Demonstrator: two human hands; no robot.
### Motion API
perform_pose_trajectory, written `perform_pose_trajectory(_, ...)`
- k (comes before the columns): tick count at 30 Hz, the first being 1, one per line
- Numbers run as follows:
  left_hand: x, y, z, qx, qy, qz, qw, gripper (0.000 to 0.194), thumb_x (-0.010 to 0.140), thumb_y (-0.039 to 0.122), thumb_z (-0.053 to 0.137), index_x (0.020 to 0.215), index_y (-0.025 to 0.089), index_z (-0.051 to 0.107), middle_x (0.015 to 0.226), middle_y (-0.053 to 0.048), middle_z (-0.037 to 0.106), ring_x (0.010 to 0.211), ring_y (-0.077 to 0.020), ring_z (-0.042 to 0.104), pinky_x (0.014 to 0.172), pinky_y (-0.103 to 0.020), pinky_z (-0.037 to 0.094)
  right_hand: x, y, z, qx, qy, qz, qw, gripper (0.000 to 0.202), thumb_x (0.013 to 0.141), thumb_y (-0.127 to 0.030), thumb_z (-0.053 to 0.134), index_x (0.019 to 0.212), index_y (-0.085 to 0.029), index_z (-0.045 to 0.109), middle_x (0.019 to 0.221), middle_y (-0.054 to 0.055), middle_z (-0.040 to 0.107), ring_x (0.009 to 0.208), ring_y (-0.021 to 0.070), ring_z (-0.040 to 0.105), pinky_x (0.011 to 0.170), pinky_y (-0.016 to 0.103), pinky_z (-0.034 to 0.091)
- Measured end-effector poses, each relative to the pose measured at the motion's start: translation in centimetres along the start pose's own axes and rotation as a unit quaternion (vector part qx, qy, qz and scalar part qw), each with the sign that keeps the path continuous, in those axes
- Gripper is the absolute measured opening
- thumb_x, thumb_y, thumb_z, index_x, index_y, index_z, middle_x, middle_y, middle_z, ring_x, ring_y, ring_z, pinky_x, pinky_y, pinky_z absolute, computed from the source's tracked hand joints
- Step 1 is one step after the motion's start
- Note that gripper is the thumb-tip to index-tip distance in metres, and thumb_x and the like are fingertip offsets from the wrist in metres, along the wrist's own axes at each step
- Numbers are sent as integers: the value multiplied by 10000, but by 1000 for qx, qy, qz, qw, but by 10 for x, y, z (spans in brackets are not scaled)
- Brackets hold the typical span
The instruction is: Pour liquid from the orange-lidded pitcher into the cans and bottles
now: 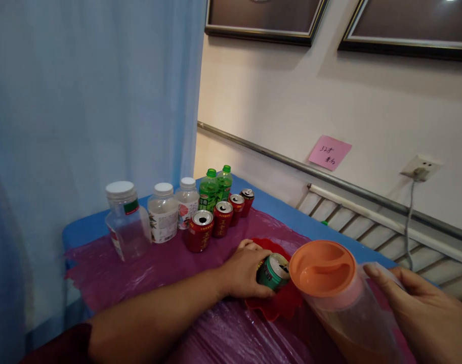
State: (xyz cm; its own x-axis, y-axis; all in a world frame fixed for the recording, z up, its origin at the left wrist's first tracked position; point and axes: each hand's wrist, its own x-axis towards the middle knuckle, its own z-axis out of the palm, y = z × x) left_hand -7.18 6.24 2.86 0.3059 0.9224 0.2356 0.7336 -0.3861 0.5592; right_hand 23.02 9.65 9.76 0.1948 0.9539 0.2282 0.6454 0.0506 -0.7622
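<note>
My left hand (248,270) is wrapped around a green drink can (272,273), its opened top tilted toward the right. Beneath the can lies a red scalloped plate (274,306). My right hand (428,308) grips a clear plastic pitcher (352,318) with an orange lid (324,268). The pitcher leans over, its lid close beside the can's top. Some brownish liquid shows inside the pitcher. Whether lid and can touch, I cannot tell.
Several red cans (201,231) stand behind my left hand, near green bottles (208,191) and clear jars with white caps (163,215). Purple plastic sheeting (170,275) covers the blue table (86,227). A radiator (367,227) and wall outlet (421,168) are at right.
</note>
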Motion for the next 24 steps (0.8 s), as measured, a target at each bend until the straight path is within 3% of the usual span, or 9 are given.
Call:
perform_pose_trajectory(5, 1, 0, 1, 1, 2, -2, 1000, 686, 654, 602, 799, 1257, 321, 632, 1116, -26, 714, 1071, -290, 617, 1052, -442, 333, 1, 2, -3, -14, -16, 15, 1000, 523, 705, -733, 666, 692, -211, 692, 569, -14, 589, 573, 189, 569, 450, 238, 422)
perform_pose_trajectory(19, 0, 1, 0, -9, 6, -2, 1000, 704, 644, 605, 806, 1267, 327, 632, 1100, -30, 720, 1060, -293, 622, 1053, -451, 331, 2, 3, -3, -1, -31, 41, 999, 588, 638, -813, 663, 631, -225, 648, 529, -19, 535, 538, 170, 515, 402, 221, 400)
perform_pose_trajectory(24, 0, 1, 0, -8, 0, 1, 1000, 687, 657, 601, 797, 1266, 332, 628, 1091, -25, 720, 1055, -289, 621, 1054, -454, 328, 1, 1, -4, -5, -17, 15, 1000, 566, 650, -787, 665, 618, -222, 660, 518, -20, 559, 509, 170, 542, 388, 217, 418)
